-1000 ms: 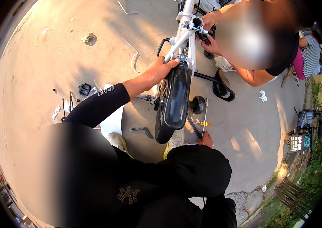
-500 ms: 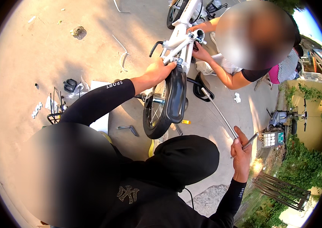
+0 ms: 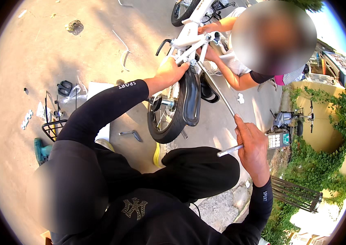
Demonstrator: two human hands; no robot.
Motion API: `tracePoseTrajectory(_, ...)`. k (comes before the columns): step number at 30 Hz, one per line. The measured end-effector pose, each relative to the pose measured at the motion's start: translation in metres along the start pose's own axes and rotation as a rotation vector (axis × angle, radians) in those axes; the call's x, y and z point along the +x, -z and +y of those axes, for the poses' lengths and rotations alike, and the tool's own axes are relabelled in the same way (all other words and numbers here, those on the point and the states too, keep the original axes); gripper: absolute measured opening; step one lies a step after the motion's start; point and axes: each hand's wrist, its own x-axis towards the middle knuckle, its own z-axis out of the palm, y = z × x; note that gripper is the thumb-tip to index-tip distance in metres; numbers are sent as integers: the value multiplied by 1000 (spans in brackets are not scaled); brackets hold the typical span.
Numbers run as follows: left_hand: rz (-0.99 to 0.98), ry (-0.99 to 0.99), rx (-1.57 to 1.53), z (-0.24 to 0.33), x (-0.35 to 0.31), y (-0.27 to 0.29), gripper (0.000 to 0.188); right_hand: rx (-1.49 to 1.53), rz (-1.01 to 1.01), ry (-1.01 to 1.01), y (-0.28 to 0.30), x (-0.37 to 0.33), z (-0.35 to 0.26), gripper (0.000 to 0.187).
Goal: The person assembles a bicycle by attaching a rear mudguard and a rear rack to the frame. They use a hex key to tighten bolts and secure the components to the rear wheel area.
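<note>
And the right hand (image 3: 252, 149) is in business now, fingers wrapped around a long silver bar tool (image 3: 220, 92), its short end poking out beneath the palm while the forefinger lies along the shaft! A second ago that hand is down at the ground by the tool, half a second ago the tip is waving free; now the far end reaches up to the bracket above the mudguard (image 3: 191, 102). So the tool looks to be at the work at last, though whether the tip is seated on anything, you cannot tell from here. Over to the left hand (image 3: 172, 73): it keeps its clasp on the white bicycle frame (image 3: 189, 34) just above the mudguard, thumb toward the bracket, steadying things, by the look of it. Below it the wheel (image 3: 169, 136) stands in front of the person's knees. Across the frame, a co-worker's hands (image 3: 208, 28) are on the tubes too. Further out on the ground: a white sheet (image 3: 103, 92), a small folding tool (image 3: 131, 134), a black pedal (image 3: 64, 87) and a black rack (image 3: 54, 130), with a teal power tool (image 3: 41, 151) farthest left.
</note>
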Motion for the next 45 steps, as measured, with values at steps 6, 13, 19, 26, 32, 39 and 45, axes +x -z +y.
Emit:
tracePoseTrajectory(6, 6, -52, 11, -4, 2, -2, 63, -45, -31, 33, 2, 5, -3, 47)
tracePoseTrajectory(13, -15, -19, 4, -2, 4, -2, 63, -111, -47, 120, -1, 9, -4, 51)
tracePoseTrajectory(19, -24, -18, 2, 0, 1, -2, 64, -423, -114, 285, -2, 9, -14, 50)
tracePoseTrajectory(26, -44, -24, 9, 0, 1, -1, 66, -567, -212, 291, -1, 9, -24, 51)
tracePoseTrajectory(32, -48, 10, -10, 3, 0, -2, 64, -522, -154, 293, -2, 3, -20, 52)
tracePoseTrajectory(39, -33, -141, -74, -10, 9, -3, 62, -489, -112, 301, -6, 5, -16, 52)
tracePoseTrajectory(45, -29, -134, -125, 6, -6, 1, 52, -559, -137, 310, -9, 3, -13, 47)
